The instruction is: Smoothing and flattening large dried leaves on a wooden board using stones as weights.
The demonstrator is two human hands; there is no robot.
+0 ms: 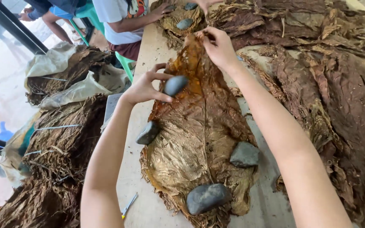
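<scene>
A large flattened brown leaf [199, 126] lies spread on the wooden table [148, 59]. My left hand [146, 86] holds a small grey stone [175, 85] just over the leaf's upper left edge. My right hand [219, 47] pinches the leaf's far tip. Three more grey stones rest on the leaf: one at its left edge [148, 133], one at the right [244, 154], one near the bottom [208, 197].
A heap of dark dried leaves [330, 76] covers the table's right side. Sacks of leaf bundles [64, 139] stand on the floor at left. Another person [125, 21] sits at the far end with stones on their own leaf [184, 23]. A small blade [129, 205] lies near the table's left edge.
</scene>
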